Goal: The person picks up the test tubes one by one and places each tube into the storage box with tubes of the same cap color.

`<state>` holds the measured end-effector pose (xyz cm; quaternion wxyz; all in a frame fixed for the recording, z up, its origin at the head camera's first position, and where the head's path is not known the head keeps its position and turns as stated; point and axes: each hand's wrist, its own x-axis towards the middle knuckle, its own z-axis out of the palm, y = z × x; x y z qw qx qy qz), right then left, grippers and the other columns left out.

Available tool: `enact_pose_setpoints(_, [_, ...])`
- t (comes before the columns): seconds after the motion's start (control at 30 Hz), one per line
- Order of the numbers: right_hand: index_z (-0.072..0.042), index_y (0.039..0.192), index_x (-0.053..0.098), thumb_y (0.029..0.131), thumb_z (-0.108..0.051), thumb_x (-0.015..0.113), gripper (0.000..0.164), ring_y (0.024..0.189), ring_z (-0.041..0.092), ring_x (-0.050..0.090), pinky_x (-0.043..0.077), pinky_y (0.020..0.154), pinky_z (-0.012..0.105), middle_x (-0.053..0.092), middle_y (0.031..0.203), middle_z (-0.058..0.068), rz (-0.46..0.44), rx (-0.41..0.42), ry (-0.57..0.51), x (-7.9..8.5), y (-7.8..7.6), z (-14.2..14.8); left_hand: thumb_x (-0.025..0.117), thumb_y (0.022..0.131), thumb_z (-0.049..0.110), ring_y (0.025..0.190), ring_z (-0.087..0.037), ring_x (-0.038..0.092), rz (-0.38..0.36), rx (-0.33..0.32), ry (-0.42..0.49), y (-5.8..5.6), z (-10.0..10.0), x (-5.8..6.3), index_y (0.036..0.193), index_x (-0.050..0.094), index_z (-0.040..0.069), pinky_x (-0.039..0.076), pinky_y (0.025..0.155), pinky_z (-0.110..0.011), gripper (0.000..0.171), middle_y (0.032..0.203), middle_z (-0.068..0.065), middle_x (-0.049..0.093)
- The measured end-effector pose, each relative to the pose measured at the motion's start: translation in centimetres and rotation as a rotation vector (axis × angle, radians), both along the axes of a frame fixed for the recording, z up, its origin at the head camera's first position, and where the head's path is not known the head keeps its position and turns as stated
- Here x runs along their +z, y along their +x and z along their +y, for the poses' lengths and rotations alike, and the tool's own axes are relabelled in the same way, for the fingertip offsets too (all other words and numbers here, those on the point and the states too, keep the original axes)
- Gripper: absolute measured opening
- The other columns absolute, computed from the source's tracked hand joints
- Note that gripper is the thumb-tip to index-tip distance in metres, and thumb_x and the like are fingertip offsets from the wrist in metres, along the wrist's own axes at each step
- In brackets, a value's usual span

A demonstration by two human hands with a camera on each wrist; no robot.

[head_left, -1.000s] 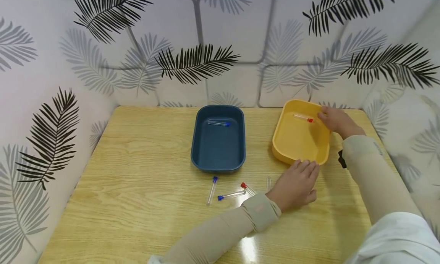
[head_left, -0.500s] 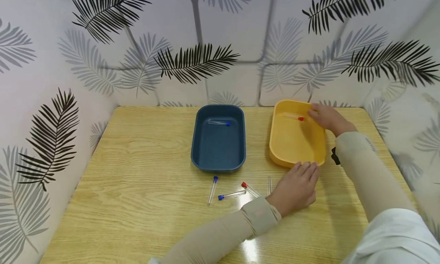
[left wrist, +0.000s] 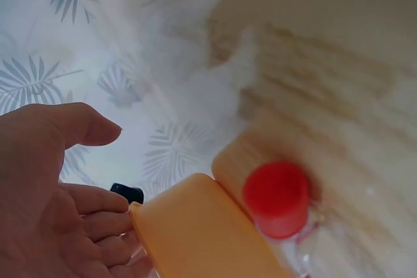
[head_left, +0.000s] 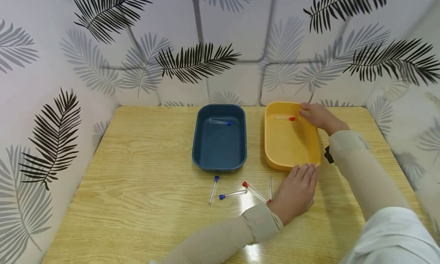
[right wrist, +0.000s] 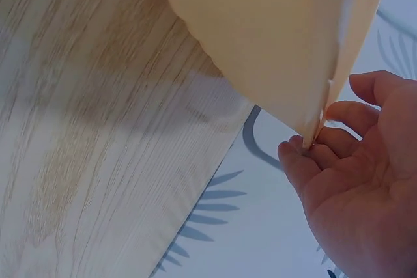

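Observation:
A yellow plastic bin [head_left: 292,147] sits at the table's right, a red-capped test tube [head_left: 291,119] lying inside near its far end. My right hand [head_left: 321,117] is at the far right corner; in the right wrist view its fingers [right wrist: 339,141] curl over the rim. At the near side my left hand [head_left: 297,189] reaches with fairly straight fingers [left wrist: 104,226] against the rim, thumb held away. Left of that hand lie two red-capped tubes, one slanted [head_left: 254,191] and one upright in view [head_left: 270,185], its cap beside the wrist.
A dark blue bin [head_left: 220,149] stands left of the yellow one, holding a blue-capped tube [head_left: 220,122]. Two more blue-capped tubes, one lengthwise [head_left: 213,189] and one crosswise [head_left: 234,194], lie in front of it. A leaf-patterned wall [head_left: 237,80] borders the table's back edge.
The yellow bin has slid left, closer to the blue bin, and straightened. My right hand has travelled left with it, while the left hand stays nearly in place at the near rim.

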<state>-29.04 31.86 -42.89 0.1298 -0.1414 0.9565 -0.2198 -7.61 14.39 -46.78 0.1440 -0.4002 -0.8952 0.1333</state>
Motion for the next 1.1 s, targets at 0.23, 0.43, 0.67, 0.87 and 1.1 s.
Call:
enact_pose_setpoints(0.23, [0.011,0.137,0.035,0.101,-0.02,0.039,0.048,0.128,0.047,0.028,0.017,0.107,0.053,0.034,0.138,0.031,0.054,0.048,0.022,-0.2,-0.2,-0.9,0.038,0.094,0.046,0.133,-0.02,0.032,-0.012,0.032,-0.032,0.6,0.3,0.0,0.145,0.029,0.003,0.025,0.109,-0.037,0.067,0.147,-0.009,0.033])
enact_pose_setpoints(0.43, [0.011,0.137,0.035,0.1,-0.016,0.04,0.046,0.129,0.045,0.028,0.015,0.108,0.052,0.033,0.139,0.03,0.057,0.056,0.01,-0.3,0.0,-1.5,0.036,0.096,0.042,0.132,-0.018,0.033,-0.033,0.051,-0.048,0.8,0.4,0.1,0.145,0.031,0.006,0.026,0.108,-0.035,0.061,0.147,-0.006,0.033])
enact_pose_setpoints(0.67, [0.01,0.138,0.033,0.1,-0.015,0.041,0.046,0.129,0.044,0.028,0.02,0.106,0.052,0.031,0.14,0.03,0.064,0.046,0.013,-0.2,0.2,-1.5,0.035,0.097,0.038,0.131,-0.016,0.036,-0.036,0.008,-0.011,0.2,-0.5,0.4,0.144,0.035,0.007,0.028,0.107,-0.033,0.056,0.146,-0.004,0.036])
enact_pose_setpoints(0.87, [0.009,0.139,0.032,0.1,-0.018,0.04,0.048,0.13,0.045,0.026,0.018,0.107,0.052,0.029,0.142,0.03,0.05,0.027,-0.008,0.0,0.5,-1.2,0.035,0.097,0.034,0.133,-0.016,0.033,-0.099,-0.071,0.059,-0.7,-1.1,0.3,0.144,0.036,0.008,0.027,0.107,-0.032,0.053,0.146,-0.004,0.036])
enact_pose_setpoints(1.1, [0.004,0.145,0.025,0.101,-0.033,0.037,0.058,0.135,0.044,0.014,0.011,0.107,0.056,0.014,0.15,0.025,0.062,-0.027,-0.104,0.3,1.3,-0.6,0.035,0.099,0.036,0.138,-0.02,0.023,-0.18,-0.174,0.208,-2.4,-3.4,1.6,0.145,0.028,0.004,0.022,0.11,-0.032,0.057,0.148,-0.008,0.031])
